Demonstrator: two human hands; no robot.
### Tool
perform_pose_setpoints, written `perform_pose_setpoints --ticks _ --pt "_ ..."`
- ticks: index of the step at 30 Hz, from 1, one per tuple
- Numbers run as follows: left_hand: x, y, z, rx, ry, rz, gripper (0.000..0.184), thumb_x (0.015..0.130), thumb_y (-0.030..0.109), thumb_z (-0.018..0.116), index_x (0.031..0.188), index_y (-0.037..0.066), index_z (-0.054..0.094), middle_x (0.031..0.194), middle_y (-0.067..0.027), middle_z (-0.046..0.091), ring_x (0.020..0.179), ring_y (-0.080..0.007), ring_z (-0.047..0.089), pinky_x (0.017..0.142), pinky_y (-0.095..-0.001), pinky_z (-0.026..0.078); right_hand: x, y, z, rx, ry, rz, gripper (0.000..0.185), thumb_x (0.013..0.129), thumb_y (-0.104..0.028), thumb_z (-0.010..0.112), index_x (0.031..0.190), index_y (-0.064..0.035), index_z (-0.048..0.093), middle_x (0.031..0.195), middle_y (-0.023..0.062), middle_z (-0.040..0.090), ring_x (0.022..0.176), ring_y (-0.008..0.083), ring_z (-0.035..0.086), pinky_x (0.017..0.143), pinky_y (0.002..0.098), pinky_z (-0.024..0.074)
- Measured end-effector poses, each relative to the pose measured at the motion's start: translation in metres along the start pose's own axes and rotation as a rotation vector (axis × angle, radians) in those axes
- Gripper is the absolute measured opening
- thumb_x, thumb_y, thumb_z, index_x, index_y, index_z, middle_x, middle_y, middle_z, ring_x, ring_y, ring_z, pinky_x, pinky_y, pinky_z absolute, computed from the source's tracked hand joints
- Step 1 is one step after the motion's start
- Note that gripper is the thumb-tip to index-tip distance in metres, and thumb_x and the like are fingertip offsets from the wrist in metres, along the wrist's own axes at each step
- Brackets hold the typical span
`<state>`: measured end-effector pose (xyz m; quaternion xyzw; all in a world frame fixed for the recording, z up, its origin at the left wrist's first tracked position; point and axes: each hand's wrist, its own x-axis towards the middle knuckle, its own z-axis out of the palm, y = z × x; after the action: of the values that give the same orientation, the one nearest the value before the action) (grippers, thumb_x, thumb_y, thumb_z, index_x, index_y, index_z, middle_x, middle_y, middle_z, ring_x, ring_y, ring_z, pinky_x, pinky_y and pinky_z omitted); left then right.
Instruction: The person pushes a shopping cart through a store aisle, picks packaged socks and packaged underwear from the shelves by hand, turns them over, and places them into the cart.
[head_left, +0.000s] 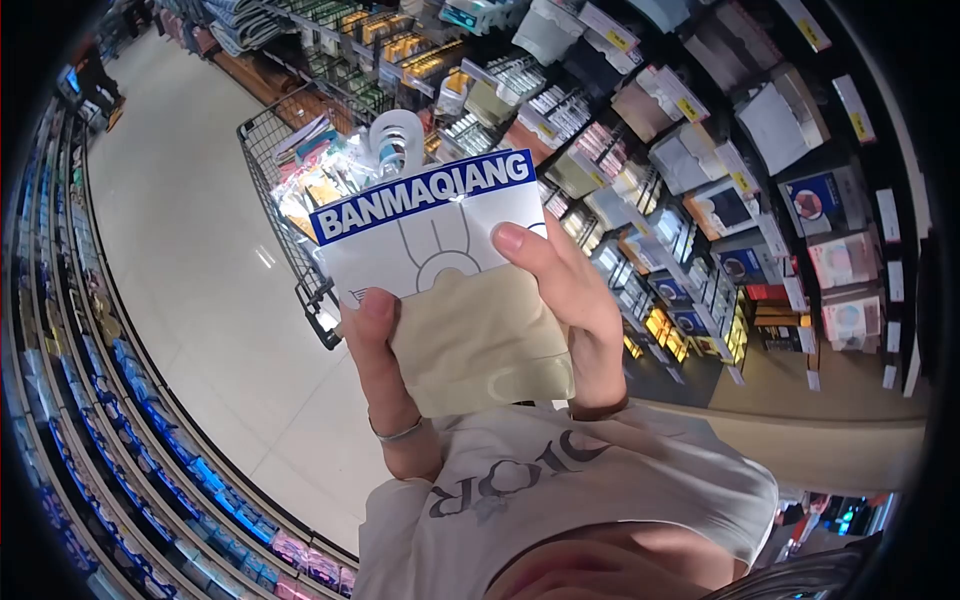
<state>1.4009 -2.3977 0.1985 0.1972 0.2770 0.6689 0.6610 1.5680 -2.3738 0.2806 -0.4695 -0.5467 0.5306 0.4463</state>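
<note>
Both of my hands hold up one flat pack of beige folded fabric (480, 335), which looks like packaged underwear. Its white card (400, 255) carries a blue band with "BANMAQIANG" in white letters and grey line drawings. My left hand (375, 325) grips the left edge, thumb on the front, with a thin bracelet around the wrist. On the opposite edge my right hand (565, 275) presses its thumb onto the card. The other fingers of both hands are mostly hidden behind the pack.
A wire shopping cart (265, 150) with packaged goods and a white round object (397, 135) stands beyond the pack. Shelves of boxed garments (690, 150) line the right. Curved-looking shelves (130, 400) run along the left. A pale tiled aisle (190, 220) lies between, with a person far off.
</note>
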Motion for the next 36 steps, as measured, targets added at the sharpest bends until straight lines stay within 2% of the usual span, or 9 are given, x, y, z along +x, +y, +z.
perform_pose_setpoints --ticks 5,8,10,18,24,27,28,34,36 --pt "0.007 -0.007 0.041 0.198 -0.015 0.159 0.065 0.099 0.046 0.056 0.143 -0.001 0.048 0.134 -0.0175 0.061 0.115 -0.0263 0.066 0.095 -0.0393 0.056 0.014 0.003 -0.037 0.199 -0.077 0.054 0.056 0.101 -0.029 0.056 0.145 0.0043 0.045 0.136 0.0107 0.059 0.124 0.0173 0.053 0.107 0.0336 0.0405" --pt "0.019 -0.012 0.046 -0.013 -0.105 0.042 0.063 0.102 0.045 0.051 0.144 -0.002 0.046 0.135 -0.0161 0.061 0.118 -0.0262 0.064 0.099 -0.0406 0.053 0.019 0.006 -0.063 0.482 -0.056 0.136 0.053 0.101 -0.031 0.055 0.141 0.0019 0.051 0.131 0.0097 0.064 0.118 0.0181 0.06 0.105 0.0333 0.0439" --pt "0.024 -0.022 0.046 0.039 -0.083 -0.009 0.06 0.104 0.043 0.046 0.145 -0.002 0.046 0.136 -0.0149 0.061 0.121 -0.0258 0.063 0.101 -0.041 0.051 0.022 0.013 -0.08 0.582 -0.027 0.198 0.051 0.101 -0.036 0.052 0.136 0.0006 0.056 0.125 0.0102 0.068 0.111 0.0205 0.066 0.101 0.034 0.0486" --pt "0.016 -0.065 0.044 0.333 0.16 0.033 0.046 0.107 0.029 0.052 0.143 0.001 0.047 0.134 -0.0123 0.06 0.12 -0.0208 0.061 0.099 -0.0348 0.051 0.025 0.136 -0.119 1.158 -0.188 0.445 0.048 0.1 -0.031 0.054 0.137 0.0011 0.055 0.127 0.0157 0.068 0.113 0.0264 0.069 0.101 0.0422 0.0547" --pt "0.009 -0.093 0.021 0.406 0.264 0.021 0.036 0.107 0.022 0.053 0.135 0.0 0.051 0.123 -0.0114 0.065 0.106 -0.0162 0.066 0.088 -0.0306 0.057 0.011 0.187 -0.143 1.158 -0.081 0.511 0.043 0.099 -0.027 0.058 0.132 0.0014 0.058 0.121 0.015 0.071 0.107 0.0272 0.072 0.096 0.0405 0.0575" --pt "0.007 -0.099 0.022 0.312 0.298 -0.011 0.032 0.109 0.018 0.049 0.135 0.0 0.052 0.123 -0.0092 0.066 0.108 -0.013 0.064 0.091 -0.0281 0.052 0.004 0.195 -0.148 1.226 0.023 0.492 0.042 0.1 -0.026 0.057 0.131 0.0017 0.059 0.12 0.0153 0.071 0.106 0.0273 0.072 0.094 0.041 0.0583" --pt "0.008 -0.101 0.024 0.341 0.324 0.028 0.035 0.108 0.022 0.051 0.134 -0.001 0.051 0.123 -0.013 0.065 0.105 -0.0186 0.068 0.089 -0.0317 0.058 0.003 0.198 -0.15 1.218 0.064 0.495 0.041 0.1 -0.026 0.056 0.13 0.0014 0.059 0.12 0.0156 0.071 0.105 0.0275 0.072 0.093 0.0414 0.0589" --pt "0.012 -0.083 0.029 0.358 0.397 0.049 0.04 0.108 0.029 0.048 0.134 -0.001 0.05 0.126 -0.0166 0.064 0.11 -0.0249 0.068 0.089 -0.037 0.06 0.008 0.22 -0.16 1.262 0.063 0.526 0.044 0.1 -0.029 0.057 0.131 0.0023 0.058 0.116 0.0157 0.071 0.102 0.0289 0.072 0.093 0.041 0.0588" --pt "0.013 -0.075 0.028 0.358 0.395 0.027 0.042 0.108 0.031 0.048 0.136 -0.001 0.049 0.13 -0.016 0.062 0.116 -0.025 0.066 0.094 -0.0385 0.057 0.008 0.22 -0.154 1.204 0.282 0.605 0.049 0.099 -0.034 0.058 0.133 0.0023 0.057 0.115 0.0158 0.071 0.101 0.0293 0.072 0.093 0.0406 0.0589"
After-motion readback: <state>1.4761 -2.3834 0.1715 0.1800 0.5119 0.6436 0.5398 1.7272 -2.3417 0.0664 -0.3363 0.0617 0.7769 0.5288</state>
